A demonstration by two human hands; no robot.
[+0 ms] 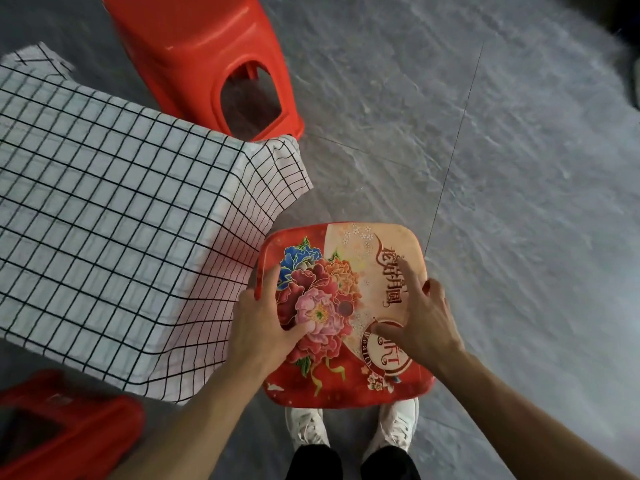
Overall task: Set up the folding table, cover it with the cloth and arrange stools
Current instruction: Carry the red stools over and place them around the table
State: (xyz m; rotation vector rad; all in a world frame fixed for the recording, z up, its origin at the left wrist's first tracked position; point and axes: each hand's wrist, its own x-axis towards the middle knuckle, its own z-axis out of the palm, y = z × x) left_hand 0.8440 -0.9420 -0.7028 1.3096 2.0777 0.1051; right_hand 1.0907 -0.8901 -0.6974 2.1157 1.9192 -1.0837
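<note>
**Third stool set down at the table's corner**

The flower-printed stool (343, 313) stood upright on the grey floor (519, 202), directly in front of the person's white shoes (349, 431), its seat facing the camera. It sat just beside the near right corner of the folding table (194, 278), whose top was already hidden under the checked cloth (104, 202); the hanging cloth edge came close to the seat's left rim, though whether the two touched could not be told.

Both hands were on the seat. The left hand (266, 320) held the left rim, thumb lying over the printed top and fingers curled down around the edge. The right hand (415, 313) lay flat on the right half of the seat with fingers spread and straight, pressing rather than gripping. The seat was roughly square, so no long axis mattered; what counted was that the table lay to the left of the stool, on the side of the gripping left hand. Any nudge toward the table would therefore probably be led by that hand, with the right one steadying.

Farther out, a plain red stool (221, 64) stood beyond the table's far right corner, and another red stool (65, 431) showed at the near left, partly cut off by the frame. With the cloth on and three stools around, the task looked close to finished.
</note>
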